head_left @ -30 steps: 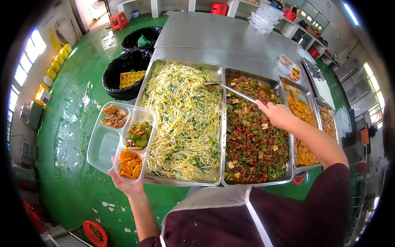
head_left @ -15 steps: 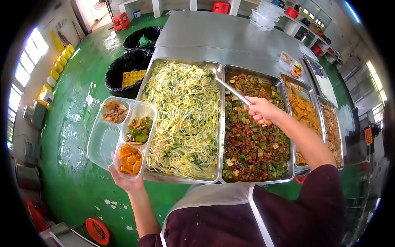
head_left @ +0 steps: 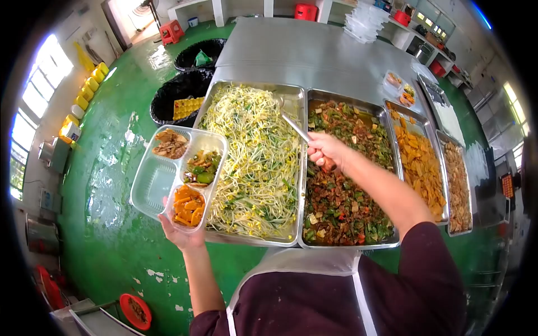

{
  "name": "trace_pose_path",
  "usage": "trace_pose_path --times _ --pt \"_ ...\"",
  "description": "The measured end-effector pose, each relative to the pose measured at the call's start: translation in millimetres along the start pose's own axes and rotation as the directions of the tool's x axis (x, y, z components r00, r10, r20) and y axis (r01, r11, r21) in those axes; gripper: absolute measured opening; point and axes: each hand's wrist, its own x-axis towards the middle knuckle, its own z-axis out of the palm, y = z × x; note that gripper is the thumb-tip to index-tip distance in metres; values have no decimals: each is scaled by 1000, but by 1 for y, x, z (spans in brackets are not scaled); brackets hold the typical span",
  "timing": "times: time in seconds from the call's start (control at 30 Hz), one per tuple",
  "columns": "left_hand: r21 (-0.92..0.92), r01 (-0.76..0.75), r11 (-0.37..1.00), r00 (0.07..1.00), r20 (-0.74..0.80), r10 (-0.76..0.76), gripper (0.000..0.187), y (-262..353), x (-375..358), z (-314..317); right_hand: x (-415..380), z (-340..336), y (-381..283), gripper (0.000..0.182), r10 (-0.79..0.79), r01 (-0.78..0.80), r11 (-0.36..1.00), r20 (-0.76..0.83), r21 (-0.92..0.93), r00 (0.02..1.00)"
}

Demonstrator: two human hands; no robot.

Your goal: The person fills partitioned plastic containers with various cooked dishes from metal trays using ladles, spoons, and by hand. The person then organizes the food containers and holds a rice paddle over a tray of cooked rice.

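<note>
My left hand (head_left: pixel 188 234) holds a clear plastic meal box (head_left: pixel 152 185) from below, beside the left edge of the bean sprout tray. Three of the box's compartments hold sliced meat (head_left: pixel 170 144), green peppers with meat (head_left: pixel 203 168) and orange slices (head_left: pixel 189 206); the large left compartment is bare. In my right hand (head_left: pixel 326 151), closed around its handle, is a metal serving spoon (head_left: pixel 297 127). It slants into the bean sprouts (head_left: pixel 246 168), and its bowl is hidden among them. My right forearm passes over the tray of chopped peppers and meat (head_left: pixel 342 218).
Farther right stand a tray of orange slices (head_left: pixel 417 168) and a tray of pale shredded food (head_left: pixel 457 185). Filled boxes (head_left: pixel 399 88) and stacked clear containers (head_left: pixel 363 22) sit on the steel table (head_left: pixel 269 47). Black-lined bins (head_left: pixel 174 92) stand at the left.
My right hand has moved left and slightly down, and the spoon's bowl has sunk out of sight in the sprouts. The meal box has shifted right and up, closer to the sprouts.
</note>
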Motion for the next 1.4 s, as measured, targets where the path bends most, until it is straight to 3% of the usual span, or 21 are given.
trace_pose_path --times 0.03,0.1,0.13,0.17,0.23,0.27,0.37,0.4,0.5,0.57,0.63,0.87,0.97,1.03,1.1,1.17,1.23,1.3,1.4 --pt "-3 1 1000 1000 -12 -1 73 -2 -1 5 -9 10 0 40 45 -51 970 30 239 999" --pt "17 0 1000 1000 -8 0 73 -1 -1 9 -18 -8 5 40 48 -91 888 106 451 993" --pt "22 -1 1000 1000 -9 1 73 -1 -1 10 -27 -13 5 39 42 -105 886 147 451 988" --pt "24 1 1000 1000 -15 -1 73 -4 -3 9 -33 -15 3 42 49 -119 925 199 360 979" --pt "23 7 1000 1000 15 -7 75 -5 -2 6 -28 -7 -1 45 63 -60 997 48 -57 997" --pt "22 5 1000 999 33 -6 76 -4 -1 5 -20 -3 3 47 6 -19 932 -37 -362 999" --pt "20 -16 1000 1000 -7 17 77 -4 -2 5 -36 1 -15 44 96 -107 963 -59 -246 994" --pt "18 -20 1000 1000 -7 20 78 -4 -3 4 -37 -13 -15 36 137 -138 990 59 18 989" --pt "15 -24 1000 1000 -9 24 77 -6 -1 3 -46 -22 -9 37 99 -157 905 161 395 982" --pt "27 -35 999 999 -26 36 76 -5 1 5 -44 -22 1 36 0 -144 850 272 507 962" --pt "33 -32 999 999 11 32 71 -4 5 3 -48 -18 5 37 -31 -115 820 244 561 969" --pt "-1 -9 1000 996 85 9 68 -12 16 7 -92 -1 -17 47 -158 127 973 156 194 975" --pt "-21 14 1000 997 81 -12 66 -20 23 9 -98 0 -23 46 -134 132 991 65 25 989" --pt "20 -9 1000 1000 25 8 65 -28 25 15 -97 0 -21 46 -91 84 986 48 142 995" --pt "9 -7 1000 1000 -6 7 57 -35 31 19 -91 -2 -6 45 -86 86 996 -10 20 996" --pt "-1 19 1000 1000 -16 -19 54 -41 32 17 -79 -6 9 45 -67 67 997 -28 34 997" --pt "-11 51 999 999 9 -51 55 -46 34 19 -68 -8 17 45 26 -15 974 -42 228 999" --pt "-6 54 998 998 -10 -55 58 -50 36 18 -69 -6 21 45 14 -10 939 -8 344 1000" --pt "8 88 996 996 -1 -88 64 -57 41 10 -87 4 21 46 -132 131 964 -9 231 991"
